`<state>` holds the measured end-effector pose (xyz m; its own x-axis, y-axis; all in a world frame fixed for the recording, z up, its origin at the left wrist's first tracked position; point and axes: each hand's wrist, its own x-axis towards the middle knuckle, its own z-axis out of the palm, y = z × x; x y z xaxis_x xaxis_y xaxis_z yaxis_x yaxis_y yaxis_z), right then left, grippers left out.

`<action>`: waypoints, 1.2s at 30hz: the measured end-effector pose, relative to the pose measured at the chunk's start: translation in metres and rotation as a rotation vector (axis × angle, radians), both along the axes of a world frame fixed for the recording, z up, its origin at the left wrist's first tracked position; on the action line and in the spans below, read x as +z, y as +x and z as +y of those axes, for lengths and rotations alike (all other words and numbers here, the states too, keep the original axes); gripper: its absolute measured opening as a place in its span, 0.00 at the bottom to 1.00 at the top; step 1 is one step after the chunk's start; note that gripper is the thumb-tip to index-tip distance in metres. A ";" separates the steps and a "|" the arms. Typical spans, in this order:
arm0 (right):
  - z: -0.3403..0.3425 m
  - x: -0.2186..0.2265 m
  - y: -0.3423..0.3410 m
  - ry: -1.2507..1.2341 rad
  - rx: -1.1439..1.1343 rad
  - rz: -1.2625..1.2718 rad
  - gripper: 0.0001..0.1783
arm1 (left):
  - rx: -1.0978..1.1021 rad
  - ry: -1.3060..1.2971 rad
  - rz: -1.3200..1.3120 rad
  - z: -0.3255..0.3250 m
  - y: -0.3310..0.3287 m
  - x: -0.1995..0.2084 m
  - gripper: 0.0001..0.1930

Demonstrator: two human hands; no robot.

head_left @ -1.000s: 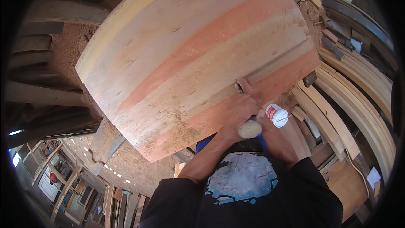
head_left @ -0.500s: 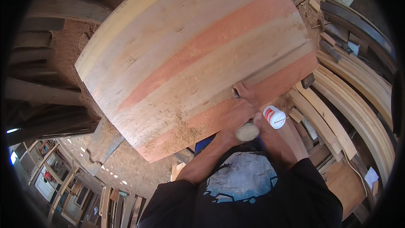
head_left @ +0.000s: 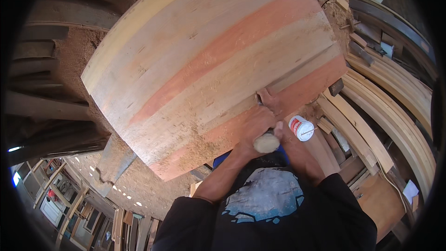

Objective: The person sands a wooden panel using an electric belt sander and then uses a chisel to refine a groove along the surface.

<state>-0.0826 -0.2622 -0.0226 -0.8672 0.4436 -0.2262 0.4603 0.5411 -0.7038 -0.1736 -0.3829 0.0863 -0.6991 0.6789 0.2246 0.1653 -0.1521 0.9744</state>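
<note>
A broad wooden panel (head_left: 186, 65) of pale, yellow and reddish boards spreads before me, strewn with shavings and dust. Over its near reddish strip, my left hand (head_left: 257, 123) is closed around a tool. Just beyond and to its right, my right hand (head_left: 271, 101) is also closed, its fingers bent over the tool's front. Both forearms run up close together. The tool's thick, rounded pale end (head_left: 266, 143) sticks out toward me below the hands. Most of its body is covered by my hands, so its exact kind cannot be made out.
A white tub with a red label (head_left: 301, 128) stands right of my forearm, with a thin stick across its lid. Long curved planks (head_left: 376, 104) are stacked along the right. Dark timbers (head_left: 46, 102) lie at the left, sawdust (head_left: 76, 58) beside them.
My hands and the tool's pale end have shifted slightly left. Both hands keep their hold. The whole view has drifted a little, and the tub stands as before.
</note>
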 end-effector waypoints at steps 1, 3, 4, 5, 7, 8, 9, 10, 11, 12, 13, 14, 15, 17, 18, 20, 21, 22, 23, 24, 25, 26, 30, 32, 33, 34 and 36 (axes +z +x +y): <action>0.003 0.006 -0.003 -0.061 0.040 -0.110 0.15 | -0.002 0.003 0.011 0.007 -0.002 0.002 0.09; 0.022 -0.005 0.012 -0.297 -0.101 0.199 0.16 | -0.133 0.020 0.061 0.038 -0.011 0.019 0.07; 0.048 -0.005 0.016 -0.111 -0.137 0.149 0.15 | -0.155 0.037 0.053 0.057 -0.013 0.025 0.07; 0.068 0.011 0.003 0.064 -0.163 0.092 0.14 | -0.167 0.043 0.040 0.071 -0.016 0.026 0.07; 0.092 0.031 -0.010 0.428 -0.222 -0.028 0.13 | -0.206 0.125 0.003 0.103 -0.012 0.005 0.07; 0.097 0.034 -0.010 0.495 -0.248 -0.078 0.12 | -0.254 0.200 -0.030 0.112 -0.012 0.000 0.07; 0.093 0.032 -0.008 0.509 -0.246 -0.094 0.12 | -0.257 0.201 -0.038 0.110 -0.010 -0.003 0.07; 0.087 0.029 -0.007 0.505 -0.227 -0.085 0.11 | -0.187 0.188 -0.047 0.103 -0.009 -0.006 0.06; 0.073 0.021 -0.003 0.460 -0.188 -0.059 0.11 | -0.118 0.162 -0.060 0.090 -0.008 -0.007 0.06; 0.058 0.013 -0.001 0.407 -0.149 -0.035 0.10 | -0.109 0.152 -0.039 0.075 -0.006 -0.012 0.08; 0.041 0.007 0.003 0.346 -0.105 -0.016 0.10 | -0.095 0.135 -0.043 0.058 -0.003 -0.015 0.10; 0.022 0.005 0.001 0.282 -0.058 -0.006 0.09 | -0.073 0.116 -0.041 0.040 -0.003 -0.013 0.11; 0.007 0.007 -0.003 0.232 -0.017 -0.019 0.09 | -0.052 0.093 -0.065 0.027 -0.006 -0.006 0.11; -0.009 0.017 -0.009 0.177 0.012 -0.063 0.08 | -0.029 0.045 -0.044 0.010 -0.004 0.013 0.09; -0.014 0.019 -0.014 0.172 0.013 -0.042 0.08 | 0.027 -0.024 -0.004 0.007 -0.003 0.018 0.08; -0.011 0.028 -0.022 0.020 -0.010 -0.142 0.10 | -0.008 -0.070 0.037 0.018 -0.002 0.023 0.08; 0.002 0.035 -0.022 0.028 -0.028 -0.136 0.10 | -0.045 -0.111 0.057 0.027 -0.001 0.024 0.08; 0.020 0.044 -0.020 -0.106 0.016 -0.096 0.13 | -0.064 -0.102 0.063 0.041 -0.001 0.025 0.08; 0.041 0.052 -0.017 -0.229 0.067 -0.054 0.16 | -0.094 -0.102 0.085 0.061 -0.002 0.024 0.08; 0.066 0.020 0.015 -0.137 0.026 0.147 0.22 | -0.135 -0.102 0.103 0.084 -0.001 0.024 0.08; 0.090 0.021 0.026 -0.117 -0.010 0.295 0.27 | -0.191 -0.038 0.072 0.107 -0.001 0.020 0.08; 0.115 0.022 0.036 -0.089 -0.043 0.439 0.32 | -0.246 0.023 0.040 0.135 -0.001 0.014 0.08; 0.197 0.038 0.039 0.263 -0.304 0.196 0.29 | -0.282 0.322 0.106 0.271 0.015 -0.007 0.10; 0.201 0.038 0.039 0.285 -0.353 0.171 0.27 | -0.279 0.301 0.048 0.307 0.018 -0.012 0.10; 0.199 0.037 0.038 0.266 -0.351 0.195 0.27 | -0.269 0.279 -0.006 0.313 0.020 -0.013 0.09; 0.194 0.036 0.034 0.247 -0.342 0.224 0.26 | -0.271 0.274 -0.009 0.310 0.020 -0.015 0.09; 0.182 0.025 0.029 0.180 -0.332 0.268 0.24 | -0.248 0.269 -0.060 0.295 0.015 -0.024 0.07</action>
<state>-0.0538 -0.0804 0.0027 -0.6890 0.7189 0.0922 0.4442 0.5193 -0.7301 -0.1585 -0.0884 0.0618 -0.5382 0.7512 0.3822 0.0356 -0.4328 0.9008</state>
